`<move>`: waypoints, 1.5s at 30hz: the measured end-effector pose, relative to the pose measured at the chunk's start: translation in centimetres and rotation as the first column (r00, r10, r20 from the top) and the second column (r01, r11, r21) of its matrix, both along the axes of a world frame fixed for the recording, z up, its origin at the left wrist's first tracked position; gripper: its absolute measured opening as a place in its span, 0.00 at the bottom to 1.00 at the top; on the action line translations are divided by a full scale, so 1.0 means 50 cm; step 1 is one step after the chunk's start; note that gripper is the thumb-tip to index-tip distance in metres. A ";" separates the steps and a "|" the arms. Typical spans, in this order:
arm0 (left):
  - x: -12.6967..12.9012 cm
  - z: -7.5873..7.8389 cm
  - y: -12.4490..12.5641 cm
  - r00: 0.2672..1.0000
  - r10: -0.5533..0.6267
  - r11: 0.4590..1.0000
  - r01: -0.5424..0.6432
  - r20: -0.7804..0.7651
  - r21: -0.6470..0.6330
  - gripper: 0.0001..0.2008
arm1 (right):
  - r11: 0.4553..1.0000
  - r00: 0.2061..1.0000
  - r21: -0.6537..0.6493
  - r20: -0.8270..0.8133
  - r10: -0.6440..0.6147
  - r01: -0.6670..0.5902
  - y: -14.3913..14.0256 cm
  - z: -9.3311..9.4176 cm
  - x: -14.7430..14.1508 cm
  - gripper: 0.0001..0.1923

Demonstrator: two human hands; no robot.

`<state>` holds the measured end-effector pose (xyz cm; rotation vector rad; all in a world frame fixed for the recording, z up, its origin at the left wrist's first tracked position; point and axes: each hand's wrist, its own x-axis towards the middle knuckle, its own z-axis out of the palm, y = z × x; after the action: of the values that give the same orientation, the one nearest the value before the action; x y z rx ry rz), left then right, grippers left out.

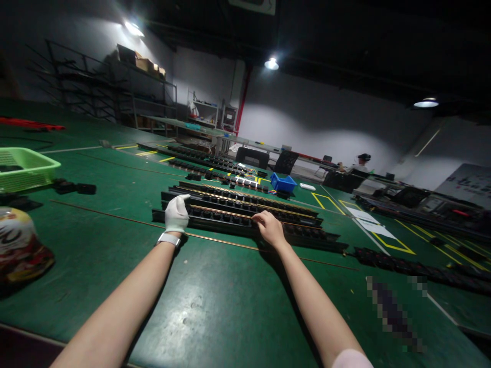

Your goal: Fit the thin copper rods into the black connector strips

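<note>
The person's two forearms reach out over the green worktop (215, 306). The gloved left hand (176, 213) rests, fingers together, on the near end of a long black socket strip (230, 221). The bare right hand (269, 228) pinches a thin copper rod (226, 210) lying along it. Seating the rod well probably calls for keeping it level and in line with the strip.

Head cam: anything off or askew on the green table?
Only the hands: the left hand wears a white glove, the right hand is bare. Both rest on the nearest black strip, which lies parallel with the others. No spill or visible damage.
</note>
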<state>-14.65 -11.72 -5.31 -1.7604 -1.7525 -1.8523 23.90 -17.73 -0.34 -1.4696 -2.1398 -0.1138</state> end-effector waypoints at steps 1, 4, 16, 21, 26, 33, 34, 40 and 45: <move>-0.005 0.001 0.000 1.000 0.031 0.999 -0.031 -0.003 -0.007 0.32 | 1.000 1.000 0.001 -0.004 0.002 -0.002 0.002 0.000 -0.002 0.14; -0.020 0.003 0.002 0.995 0.094 0.994 -0.095 -0.024 -0.053 0.31 | 1.000 1.000 0.003 -0.023 0.011 -0.011 0.010 -0.001 -0.007 0.14; -0.027 0.009 0.003 0.995 0.100 0.980 -0.096 0.011 -0.174 0.22 | 0.999 0.998 0.023 -0.049 0.043 -0.042 0.030 -0.001 -0.021 0.14; -0.024 0.001 0.010 0.998 0.061 0.981 -0.054 0.028 -0.188 0.20 | 0.998 0.998 0.034 -0.044 0.052 -0.051 0.034 -0.003 -0.020 0.14; -0.022 -0.011 0.025 0.997 0.039 0.990 -0.030 0.062 -0.141 0.18 | 0.994 0.994 0.065 -0.053 0.091 -0.087 0.044 -0.004 -0.020 0.13; -0.023 -0.010 0.027 0.996 0.037 0.990 -0.025 0.082 -0.137 0.18 | 0.993 0.995 0.084 -0.053 0.082 -0.077 0.045 -0.011 -0.021 0.13; -0.023 -0.010 0.026 0.996 0.038 0.990 -0.027 0.085 -0.136 0.18 | 0.994 0.996 0.086 -0.052 0.078 -0.073 0.045 -0.013 -0.021 0.13; -0.021 -0.012 0.025 0.995 0.041 0.990 -0.029 0.086 -0.135 0.19 | 0.994 0.998 0.097 -0.011 0.057 -0.055 0.046 -0.023 -0.025 0.14; -0.020 -0.016 0.026 0.997 0.031 0.988 -0.020 0.074 -0.154 0.19 | 0.991 0.998 0.136 0.057 -0.003 -0.005 0.040 -0.024 -0.034 0.14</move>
<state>-15.67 -10.40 -6.10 -1.7288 -1.9852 -1.8433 22.19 -15.75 -1.54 -1.4021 -2.1330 -0.2990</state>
